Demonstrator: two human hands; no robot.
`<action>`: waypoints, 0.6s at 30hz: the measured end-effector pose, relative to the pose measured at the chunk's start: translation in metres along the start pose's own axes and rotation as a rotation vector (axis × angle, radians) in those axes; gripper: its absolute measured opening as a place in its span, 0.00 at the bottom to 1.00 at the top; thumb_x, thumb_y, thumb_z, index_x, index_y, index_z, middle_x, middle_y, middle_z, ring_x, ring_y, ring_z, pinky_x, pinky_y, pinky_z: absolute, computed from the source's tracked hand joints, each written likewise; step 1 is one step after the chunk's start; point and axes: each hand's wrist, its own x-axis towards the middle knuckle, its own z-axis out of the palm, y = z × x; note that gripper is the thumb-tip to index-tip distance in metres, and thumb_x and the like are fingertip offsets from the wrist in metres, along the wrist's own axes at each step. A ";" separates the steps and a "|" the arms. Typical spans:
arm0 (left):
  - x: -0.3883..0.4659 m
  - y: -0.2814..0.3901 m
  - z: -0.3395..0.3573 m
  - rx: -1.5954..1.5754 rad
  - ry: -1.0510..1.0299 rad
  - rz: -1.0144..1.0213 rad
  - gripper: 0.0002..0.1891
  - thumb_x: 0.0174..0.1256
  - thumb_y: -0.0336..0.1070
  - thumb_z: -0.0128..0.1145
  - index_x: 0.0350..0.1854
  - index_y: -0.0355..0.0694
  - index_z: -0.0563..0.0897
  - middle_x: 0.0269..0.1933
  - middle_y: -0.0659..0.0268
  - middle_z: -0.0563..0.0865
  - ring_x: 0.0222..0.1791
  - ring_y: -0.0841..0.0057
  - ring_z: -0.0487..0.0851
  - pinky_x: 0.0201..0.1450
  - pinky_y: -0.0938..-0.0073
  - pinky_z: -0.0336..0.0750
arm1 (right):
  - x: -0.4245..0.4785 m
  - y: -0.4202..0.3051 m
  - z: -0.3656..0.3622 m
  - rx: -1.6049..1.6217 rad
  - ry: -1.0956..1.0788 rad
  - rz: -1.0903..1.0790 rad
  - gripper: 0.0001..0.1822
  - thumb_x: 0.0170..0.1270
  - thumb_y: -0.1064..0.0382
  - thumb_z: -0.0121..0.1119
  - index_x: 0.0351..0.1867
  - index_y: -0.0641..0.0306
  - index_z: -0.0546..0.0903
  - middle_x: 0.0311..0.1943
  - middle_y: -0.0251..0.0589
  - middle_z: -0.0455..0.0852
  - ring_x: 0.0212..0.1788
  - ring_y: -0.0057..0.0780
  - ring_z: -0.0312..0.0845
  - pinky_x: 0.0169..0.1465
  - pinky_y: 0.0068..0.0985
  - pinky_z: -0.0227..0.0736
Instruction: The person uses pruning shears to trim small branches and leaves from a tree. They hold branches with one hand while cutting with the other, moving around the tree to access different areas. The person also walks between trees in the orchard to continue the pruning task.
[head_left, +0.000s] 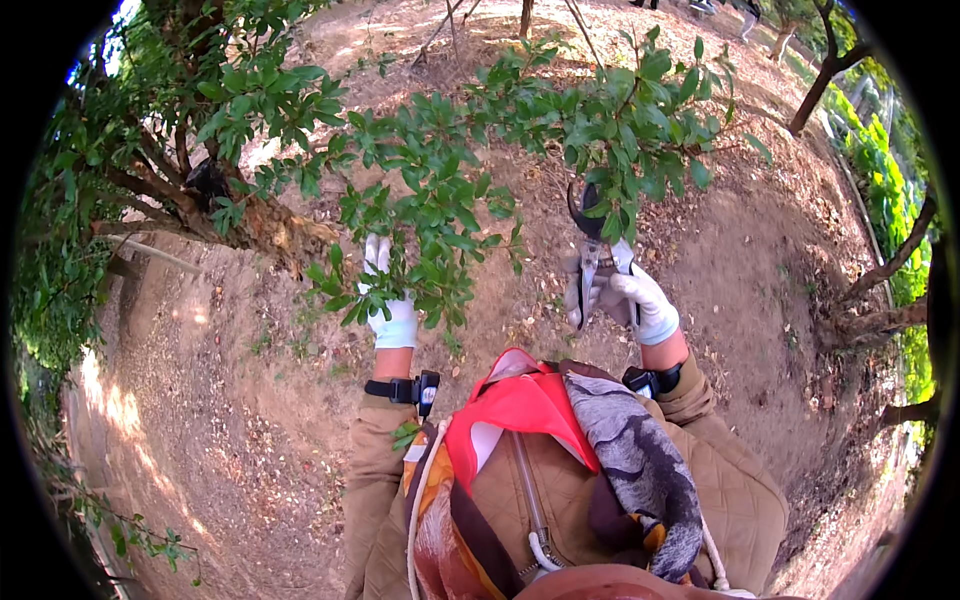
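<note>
My right hand, in a white work glove, grips a pair of bypass pruning shears by the handles. Their dark jaws point away from me and stand apart, with the tips beside and partly behind hanging leaves. A leafy green branch spreads across the space before me. My left hand, gloved too, reaches among its lower leaves with two fingers stretched forward. Foliage covers much of that hand, so whether it pinches a twig is hidden.
A gnarled tree trunk leans in from the left, under dense foliage. A wooden pole juts out beside it. Dry leaves litter the bare soil. More trunks stand at the right. Parts of people show at the far top.
</note>
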 end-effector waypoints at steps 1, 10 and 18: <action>0.000 0.000 0.001 0.001 0.001 0.000 0.38 0.60 0.26 0.61 0.76 0.45 0.67 0.79 0.57 0.66 0.74 0.56 0.69 0.67 0.55 0.69 | 0.004 0.002 -0.004 0.037 0.000 0.001 0.43 0.66 0.45 0.63 0.71 0.78 0.65 0.48 0.56 0.86 0.46 0.42 0.85 0.51 0.37 0.79; 0.000 0.000 0.005 0.020 0.005 0.035 0.34 0.62 0.29 0.59 0.73 0.40 0.68 0.76 0.51 0.68 0.74 0.51 0.69 0.68 0.54 0.69 | 0.020 -0.006 -0.012 0.143 -0.122 -0.039 0.48 0.64 0.37 0.60 0.73 0.78 0.64 0.48 0.61 0.84 0.43 0.51 0.84 0.48 0.44 0.78; -0.007 -0.008 0.006 0.068 -0.050 -0.026 0.31 0.65 0.39 0.60 0.72 0.41 0.71 0.77 0.61 0.68 0.78 0.59 0.63 0.71 0.58 0.69 | 0.037 -0.007 -0.010 0.328 -0.098 -0.085 0.46 0.65 0.39 0.61 0.72 0.76 0.65 0.42 0.55 0.84 0.36 0.44 0.81 0.41 0.39 0.74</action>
